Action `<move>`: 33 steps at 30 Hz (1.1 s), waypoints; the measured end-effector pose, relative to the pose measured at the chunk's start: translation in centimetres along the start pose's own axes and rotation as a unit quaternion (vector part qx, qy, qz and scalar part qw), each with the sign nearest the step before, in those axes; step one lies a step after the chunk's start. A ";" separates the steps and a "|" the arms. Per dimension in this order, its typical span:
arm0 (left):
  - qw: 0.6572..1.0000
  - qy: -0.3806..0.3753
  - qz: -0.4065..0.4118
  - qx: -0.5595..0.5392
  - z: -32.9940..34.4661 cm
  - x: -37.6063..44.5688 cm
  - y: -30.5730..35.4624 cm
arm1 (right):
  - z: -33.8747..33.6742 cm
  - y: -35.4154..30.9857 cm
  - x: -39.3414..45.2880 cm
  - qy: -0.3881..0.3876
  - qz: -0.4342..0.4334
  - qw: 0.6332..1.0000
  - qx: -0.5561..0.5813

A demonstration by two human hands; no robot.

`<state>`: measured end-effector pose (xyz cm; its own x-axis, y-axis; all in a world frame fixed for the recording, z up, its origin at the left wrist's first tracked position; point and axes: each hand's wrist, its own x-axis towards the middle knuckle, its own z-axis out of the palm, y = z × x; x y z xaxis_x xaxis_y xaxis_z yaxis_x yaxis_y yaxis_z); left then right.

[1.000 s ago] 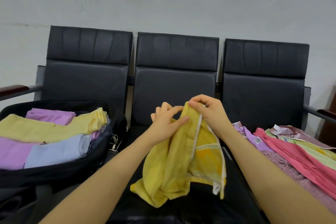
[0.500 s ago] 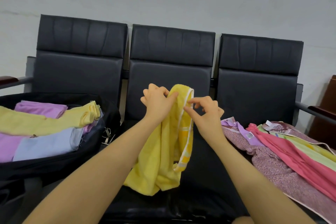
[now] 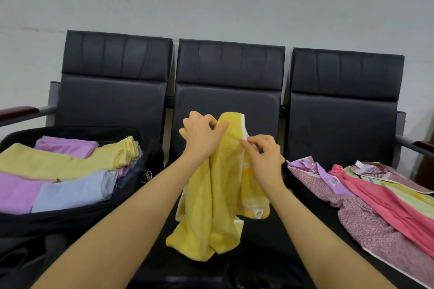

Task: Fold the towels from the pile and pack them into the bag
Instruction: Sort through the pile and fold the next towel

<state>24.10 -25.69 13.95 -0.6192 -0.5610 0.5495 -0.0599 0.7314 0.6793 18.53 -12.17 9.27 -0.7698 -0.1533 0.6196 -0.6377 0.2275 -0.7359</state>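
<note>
Hanging over the middle seat (image 3: pixel 225 110), the yellow towel (image 3: pixel 216 195) is held up by both hands. L hand (image 3: pixel 202 136) grips its top fold, thumb and fingers curled round the cloth; R hand (image 3: pixel 263 155) pinches the white edge just below. Black bag (image 3: pixel 70 216) sits at left w/ folded towels (image 3: pixel 65 171) inside. Unfolded pile (image 3: pixel 375 199) lies at right, well apart from the bag.
</note>
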 end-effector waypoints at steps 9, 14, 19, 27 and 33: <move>0.984 -0.169 0.051 0.006 -0.9 -0.4 -5.5 | -1.8 0.9 0.6 0.080 0.035 0.994 0.059; 0.995 -0.075 0.064 -0.014 -1.3 -0.5 -7.4 | -1.8 1.6 0.6 0.111 0.059 0.990 0.058; 0.996 -0.031 0.083 0.002 -1.5 -0.3 -8.5 | -1.4 1.8 -0.1 0.058 0.019 0.997 0.056; 0.989 -0.055 0.094 0.103 -1.6 -0.8 -10.0 | -0.5 2.2 -0.4 0.005 -0.006 0.998 0.058; 0.988 -0.013 -0.021 -0.151 -2.9 -0.1 -8.4 | -0.5 1.5 0.6 0.042 -0.023 0.998 0.034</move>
<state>26.90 -32.91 9.56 -0.6409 -0.5761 0.5073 0.1469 0.5566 0.8177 17.16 -11.46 8.65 -0.7363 -0.0794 0.6720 -0.6750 0.1567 -0.7210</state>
